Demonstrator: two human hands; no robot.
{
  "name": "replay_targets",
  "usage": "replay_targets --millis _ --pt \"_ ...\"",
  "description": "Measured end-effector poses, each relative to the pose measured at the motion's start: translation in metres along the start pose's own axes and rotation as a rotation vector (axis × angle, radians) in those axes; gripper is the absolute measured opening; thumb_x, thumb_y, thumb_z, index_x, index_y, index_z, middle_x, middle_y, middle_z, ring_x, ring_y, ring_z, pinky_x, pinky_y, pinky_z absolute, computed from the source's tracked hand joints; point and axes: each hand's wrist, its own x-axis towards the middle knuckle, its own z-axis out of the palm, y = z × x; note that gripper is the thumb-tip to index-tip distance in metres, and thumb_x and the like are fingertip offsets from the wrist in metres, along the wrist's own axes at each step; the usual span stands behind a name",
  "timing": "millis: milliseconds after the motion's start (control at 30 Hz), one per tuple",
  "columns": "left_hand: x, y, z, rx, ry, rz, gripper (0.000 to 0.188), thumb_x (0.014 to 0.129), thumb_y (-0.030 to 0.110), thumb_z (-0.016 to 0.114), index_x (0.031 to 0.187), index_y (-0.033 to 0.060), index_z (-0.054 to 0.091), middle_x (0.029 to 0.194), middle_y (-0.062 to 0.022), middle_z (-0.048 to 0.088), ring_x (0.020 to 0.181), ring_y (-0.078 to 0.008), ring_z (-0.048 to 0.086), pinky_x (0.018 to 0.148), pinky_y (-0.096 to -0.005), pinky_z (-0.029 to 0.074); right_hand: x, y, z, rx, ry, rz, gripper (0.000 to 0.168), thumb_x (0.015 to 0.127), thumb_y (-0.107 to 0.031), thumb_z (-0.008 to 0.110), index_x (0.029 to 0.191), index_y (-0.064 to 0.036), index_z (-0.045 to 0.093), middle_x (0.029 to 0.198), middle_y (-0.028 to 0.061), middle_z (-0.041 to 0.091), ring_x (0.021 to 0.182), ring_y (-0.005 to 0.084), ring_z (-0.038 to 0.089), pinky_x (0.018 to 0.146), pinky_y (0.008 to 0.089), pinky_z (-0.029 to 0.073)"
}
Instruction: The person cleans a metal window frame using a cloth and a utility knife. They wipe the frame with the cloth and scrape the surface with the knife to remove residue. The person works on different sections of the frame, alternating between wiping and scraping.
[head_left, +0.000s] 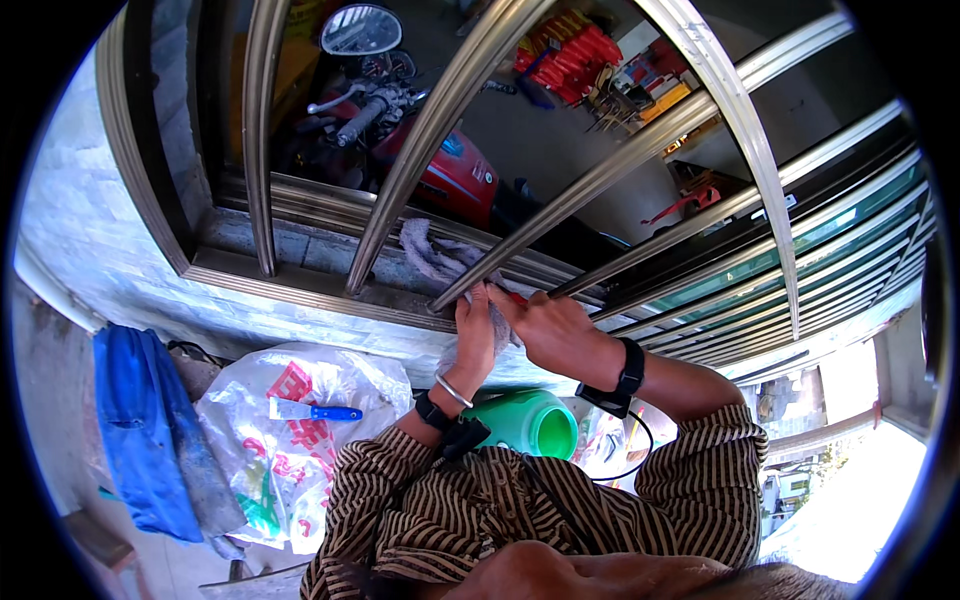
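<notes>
My left hand (475, 332), with a metal bangle at the wrist, holds a greyish-purple cloth (437, 257) at the foot of a metal window bar (559, 206). Part of the cloth lies on the sill behind the bars, and part hangs below my fingers. My right hand (559, 328) meets the left at the same bar; its fingers are bent around something red that is mostly hidden. The lower metal rail of the window frame (300, 291) runs just beside my left hand.
A blue-handled putty knife (335, 413) lies on a printed plastic bag (375, 379) below the window. Beside it are blue fabric (142, 427) and a green plastic container (517, 421). Behind the bars stands a red motorcycle (457, 172).
</notes>
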Motion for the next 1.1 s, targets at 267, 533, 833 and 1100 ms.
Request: replay_targets --millis 267,533,833,1100 --pt "0.007 0.006 0.0 0.258 -0.098 -0.196 0.028 0.097 0.033 0.051 0.095 0.0059 0.057 0.082 0.0008 0.057 0.073 -0.0088 0.057 0.063 -0.0237 0.047 -0.01 -0.008 -0.023 -0.087 -0.148 0.04 0.071 0.069 0.0 0.057 0.136 0.007 0.035 0.07 0.0172 0.062 0.065 0.0277 0.062 0.05 0.0355 0.049" --pt "0.002 0.013 0.011 0.173 -0.12 -0.207 0.02 0.09 0.019 0.057 0.102 0.0031 0.06 0.089 -0.0028 0.061 0.082 -0.012 0.059 0.074 -0.0263 0.047 -0.015 -0.011 -0.033 -0.119 -0.195 0.049 0.064 0.07 -0.001 0.057 0.131 0.009 0.042 0.072 0.0198 0.064 0.066 0.0284 0.065 0.052 0.0347 0.05" --pt "0.019 0.002 0.002 0.395 -0.171 -0.146 0.021 0.091 0.019 0.056 0.1 0.0011 0.062 0.092 -0.0042 0.062 0.084 -0.0121 0.059 0.075 -0.026 0.046 -0.017 -0.012 -0.04 -0.124 -0.201 0.061 0.064 0.069 0.0 0.058 0.131 0.006 0.041 0.069 0.0173 0.063 0.059 0.028 0.064 0.048 0.0369 0.049" --pt "-0.011 0.015 0.031 0.386 -0.129 0.232 0.037 0.093 0.03 0.056 0.103 -0.0058 0.061 0.09 -0.0131 0.066 0.086 -0.0186 0.06 0.078 -0.0313 0.045 -0.035 -0.014 -0.042 -0.076 0.008 0.157 0.067 0.068 -0.001 0.057 0.133 0.001 0.041 0.067 0.0171 0.061 0.061 0.0282 0.063 0.047 0.0372 0.047"
